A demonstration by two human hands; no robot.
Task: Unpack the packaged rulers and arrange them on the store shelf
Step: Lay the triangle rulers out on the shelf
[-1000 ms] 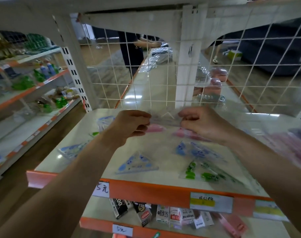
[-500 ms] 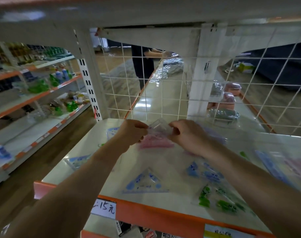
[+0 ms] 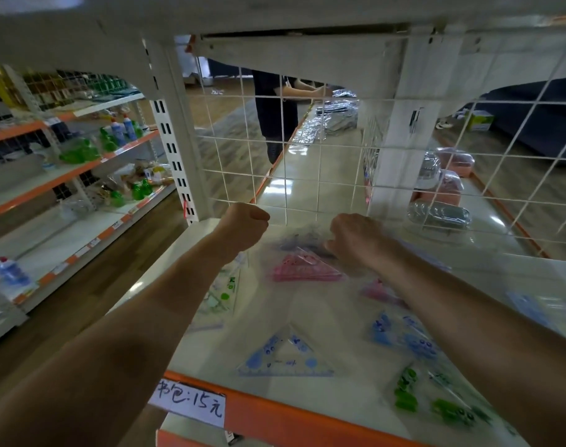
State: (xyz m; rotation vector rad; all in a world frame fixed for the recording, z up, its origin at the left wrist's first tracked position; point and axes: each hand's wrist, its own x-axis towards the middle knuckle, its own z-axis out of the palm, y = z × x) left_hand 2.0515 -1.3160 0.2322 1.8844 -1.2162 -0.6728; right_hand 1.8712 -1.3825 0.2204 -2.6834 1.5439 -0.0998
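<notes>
Hands are now pulling apart. Half a second ago both were pinching the clear package (image 3: 302,241) at one spot, nearly touching; now there's an open gap between them, with the film a blurred smear across it.

The left hand (image 3: 247,222) is balled in a tight fist near the wire grid (image 3: 307,175); can't tell whether it's gripping film or nothing. The right hand (image 3: 356,235) is curling down onto the package edge and looks to be holding it.

The pink triangle ruler (image 3: 302,269) is lying on the shelf (image 3: 323,317) just below the right hand, seemingly inside or under the film. The blue triangle ruler (image 3: 286,358) and the green rulers (image 3: 436,401) are sitting nearer the front edge, where they were.

My read: the pack is being torn or stretched open, so unpacking is under way and the pink one isn't placed yet.
</notes>
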